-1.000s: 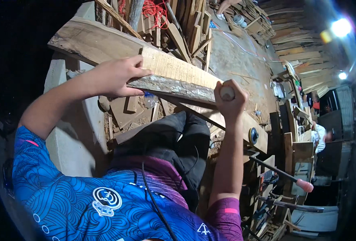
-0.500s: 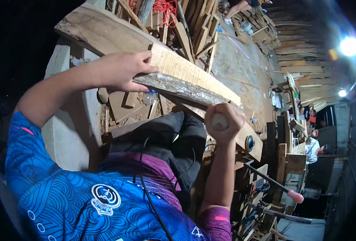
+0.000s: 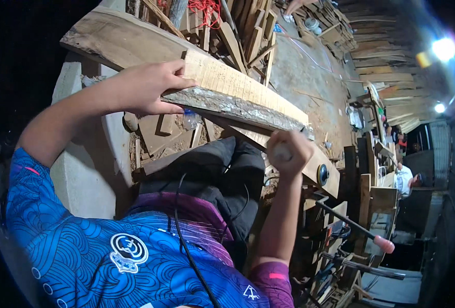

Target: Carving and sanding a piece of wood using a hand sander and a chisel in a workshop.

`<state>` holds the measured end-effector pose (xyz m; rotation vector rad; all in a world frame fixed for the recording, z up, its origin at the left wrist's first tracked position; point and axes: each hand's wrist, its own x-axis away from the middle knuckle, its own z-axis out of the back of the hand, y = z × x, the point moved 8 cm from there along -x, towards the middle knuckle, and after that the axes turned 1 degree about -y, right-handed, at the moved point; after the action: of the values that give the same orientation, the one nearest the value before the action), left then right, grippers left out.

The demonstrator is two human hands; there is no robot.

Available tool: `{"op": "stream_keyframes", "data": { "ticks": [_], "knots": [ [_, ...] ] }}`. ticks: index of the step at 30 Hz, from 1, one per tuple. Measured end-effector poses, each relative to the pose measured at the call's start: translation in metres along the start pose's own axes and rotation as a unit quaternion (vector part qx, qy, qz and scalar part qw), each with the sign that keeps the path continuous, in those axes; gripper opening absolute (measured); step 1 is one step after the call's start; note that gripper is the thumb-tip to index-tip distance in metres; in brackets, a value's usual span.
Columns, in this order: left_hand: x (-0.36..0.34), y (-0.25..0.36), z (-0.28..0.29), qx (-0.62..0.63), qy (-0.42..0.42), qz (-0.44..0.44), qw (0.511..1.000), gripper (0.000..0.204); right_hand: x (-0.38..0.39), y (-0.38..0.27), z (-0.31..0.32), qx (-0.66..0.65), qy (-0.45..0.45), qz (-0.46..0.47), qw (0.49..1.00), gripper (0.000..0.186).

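Note:
A pale sawn board [image 3: 237, 79] with a rough bark edge [image 3: 237, 106] lies slantwise over a longer, wider plank [image 3: 119, 36]. My left hand [image 3: 160, 87] is closed around the near-left end of the board, thumb and fingers on either side of its edge. At the opposite end, my right hand [image 3: 290, 151] is wrapped round a round wooden handle [image 3: 281, 151], seen end-on. The rest of that tool is mostly hidden behind my fist, so I cannot tell its kind. A dark bit shows at the board's end beside my knuckles.
A pale block-like support [image 3: 78, 154] stands under the plank's left part. A black round knob [image 3: 322, 174] sits on the plank's right end, near a bar with a pink handle [image 3: 384, 244]. Wood offcuts [image 3: 232, 46] are stacked beyond. Another person [image 3: 403, 179] is at the far right.
The view has shifted slightly. My left hand keeps its hold on the board, and my right fist with the handle has moved a little relative to the board's end.

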<state>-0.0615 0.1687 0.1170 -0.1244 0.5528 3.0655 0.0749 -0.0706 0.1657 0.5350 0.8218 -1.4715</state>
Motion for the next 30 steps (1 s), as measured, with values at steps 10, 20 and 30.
{"op": "stream_keyframes", "data": {
  "ticks": [10, 20, 30],
  "knots": [
    [0.002, -0.002, 0.005, 0.011, 0.021, -0.009, 1.0, 0.064, 0.006, -0.02, 0.001, -0.07, -0.026, 0.048, 0.996, 0.013],
    [-0.003, -0.002, -0.001, -0.004, 0.025, -0.013, 1.0, 0.061, 0.012, 0.007, 0.059, -0.201, 0.085, 0.009, 0.976, 0.025],
    [0.0, -0.009, 0.0, 0.002, 0.024, -0.014, 1.0, 0.062, -0.006, -0.046, 0.003, -0.118, -0.068, 0.052, 0.989, 0.012]
  ]
}}
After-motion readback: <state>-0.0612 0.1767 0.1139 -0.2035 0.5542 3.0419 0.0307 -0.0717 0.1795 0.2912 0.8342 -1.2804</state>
